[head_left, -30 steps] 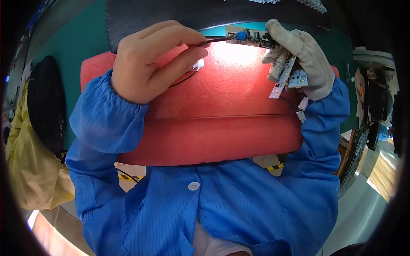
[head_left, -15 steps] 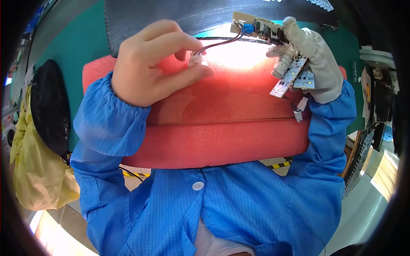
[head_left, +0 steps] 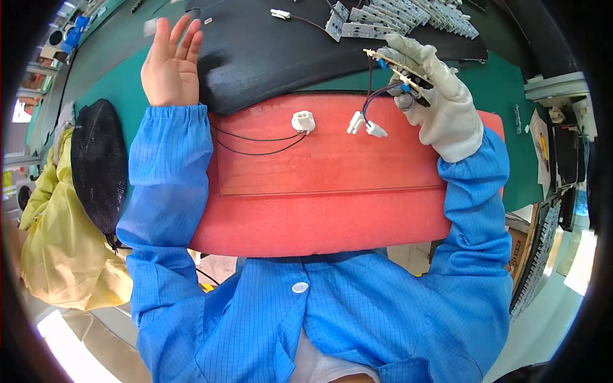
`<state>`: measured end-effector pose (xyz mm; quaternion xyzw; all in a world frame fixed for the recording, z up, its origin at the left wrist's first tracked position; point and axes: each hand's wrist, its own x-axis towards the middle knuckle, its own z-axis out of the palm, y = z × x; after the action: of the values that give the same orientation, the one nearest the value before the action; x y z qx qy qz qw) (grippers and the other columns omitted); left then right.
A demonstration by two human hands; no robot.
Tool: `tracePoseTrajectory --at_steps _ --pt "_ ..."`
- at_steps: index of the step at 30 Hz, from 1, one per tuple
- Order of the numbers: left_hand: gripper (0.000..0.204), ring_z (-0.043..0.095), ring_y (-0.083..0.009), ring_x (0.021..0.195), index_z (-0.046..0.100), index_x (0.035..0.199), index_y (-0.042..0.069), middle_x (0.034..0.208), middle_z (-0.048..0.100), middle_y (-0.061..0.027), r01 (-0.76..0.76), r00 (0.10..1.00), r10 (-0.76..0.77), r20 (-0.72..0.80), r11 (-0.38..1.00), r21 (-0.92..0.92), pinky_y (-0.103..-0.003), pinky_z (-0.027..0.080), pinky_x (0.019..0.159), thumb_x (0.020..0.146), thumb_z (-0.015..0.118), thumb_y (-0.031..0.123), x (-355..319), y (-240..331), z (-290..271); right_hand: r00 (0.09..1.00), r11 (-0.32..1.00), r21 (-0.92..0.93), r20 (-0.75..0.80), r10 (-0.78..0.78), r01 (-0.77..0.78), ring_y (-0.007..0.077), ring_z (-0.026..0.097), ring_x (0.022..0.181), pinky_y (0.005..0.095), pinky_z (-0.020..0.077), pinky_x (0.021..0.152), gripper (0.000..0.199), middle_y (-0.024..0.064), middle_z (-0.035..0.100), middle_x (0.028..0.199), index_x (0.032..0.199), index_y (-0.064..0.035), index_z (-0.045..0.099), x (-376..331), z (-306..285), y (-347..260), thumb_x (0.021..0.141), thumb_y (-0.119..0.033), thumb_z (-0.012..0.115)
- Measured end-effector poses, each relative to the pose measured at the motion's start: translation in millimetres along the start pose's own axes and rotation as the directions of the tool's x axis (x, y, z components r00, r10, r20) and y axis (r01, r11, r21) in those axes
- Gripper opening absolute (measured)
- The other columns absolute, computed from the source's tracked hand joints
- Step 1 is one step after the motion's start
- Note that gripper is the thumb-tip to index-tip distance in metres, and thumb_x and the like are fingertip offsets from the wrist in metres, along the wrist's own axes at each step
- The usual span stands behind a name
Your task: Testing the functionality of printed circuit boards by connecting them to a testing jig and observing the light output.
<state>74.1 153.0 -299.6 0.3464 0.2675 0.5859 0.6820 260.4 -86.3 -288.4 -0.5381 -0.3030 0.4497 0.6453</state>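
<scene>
My left hand (head_left: 171, 70) is raised over the far left of the bench, palm up, fingers stretched, holding nothing. A small pale blurred thing (head_left: 151, 27) is just beyond its fingertips. My right hand (head_left: 440, 102), in a white glove, grips circuit boards (head_left: 399, 66) seen nearly edge-on, apparently two, with blue parts on them. Dark wires hang from the boards to white plugs (head_left: 367, 124) above the red pad (head_left: 319, 223). Left of those plugs, a white connector socket (head_left: 303, 121) with two thin black wires lies on the pad.
Several LED strips (head_left: 389, 19) lie in a pile on the black mat (head_left: 255, 51) at the back, with a wired white plug (head_left: 280, 13) beside them. A black mesh bag (head_left: 100, 166) and yellow cloth (head_left: 64, 255) hang at the left. Papers (head_left: 539, 143) lie at the right.
My left hand has let go of the wired plug and swung far left, opening. The LED strips have left my right hand, which has turned the boards edge-on. The bright glow has gone.
</scene>
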Motion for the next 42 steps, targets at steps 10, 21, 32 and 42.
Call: tracePoseTrajectory --at_steps 10,21,32,42 --pt "0.022 0.058 -0.0101 0.068 0.065 0.094 -0.002 0.084 0.064 -0.0067 -0.258 0.554 -0.411 0.724 0.742 0.619 -0.022 0.046 0.063 0.080 0.068 0.015 -101.0 -18.2 16.7 0.987 0.994 0.043 0.118 -0.109 0.105 0.0112 0.057 0.084 0.0240 0.0492 0.068 0.040 0.0127 0.056 0.120 0.121 -0.0042 0.053 -1.2 17.2 1.7 0.085 -0.021 0.057" --pt "0.013 0.056 -0.0084 0.069 0.064 0.093 -0.002 0.080 0.061 -0.0037 -0.318 0.472 -0.329 0.818 0.802 0.506 -0.022 0.045 0.064 0.084 0.062 0.007 -103.1 -15.3 12.0 0.946 0.917 -0.269 -0.052 -0.319 0.295 0.0061 0.053 0.070 0.0174 0.0431 0.050 0.032 0.0089 0.061 0.104 0.121 -0.0065 0.053 -2.6 21.5 8.5 0.092 -0.021 0.052" --pt "0.012 0.052 -0.0053 0.063 0.066 0.091 -0.001 0.074 0.059 -0.0004 0.053 0.656 -0.410 0.634 0.863 0.503 -0.020 0.043 0.055 0.080 0.066 0.004 -95.3 -16.7 10.3 0.991 0.957 -0.259 0.050 -0.122 0.131 0.0063 0.054 0.060 0.0171 0.0463 0.052 0.033 0.0099 0.063 0.105 0.118 -0.0027 0.056 -5.9 19.1 -5.4 0.088 -0.017 0.057" --pt "0.014 0.062 -0.0150 0.070 0.065 0.088 0.001 0.077 0.062 -0.0073 -0.459 0.620 -0.207 0.757 0.686 0.564 -0.027 0.050 0.063 0.075 0.069 0.003 -95.0 -0.5 -5.6 0.992 0.925 -0.359 0.027 -0.120 0.122 0.0084 0.056 0.056 0.0207 0.0487 0.046 0.038 0.0124 0.064 0.098 0.113 0.0014 0.055 -25.2 27.8 -21.1 0.078 -0.011 0.062"
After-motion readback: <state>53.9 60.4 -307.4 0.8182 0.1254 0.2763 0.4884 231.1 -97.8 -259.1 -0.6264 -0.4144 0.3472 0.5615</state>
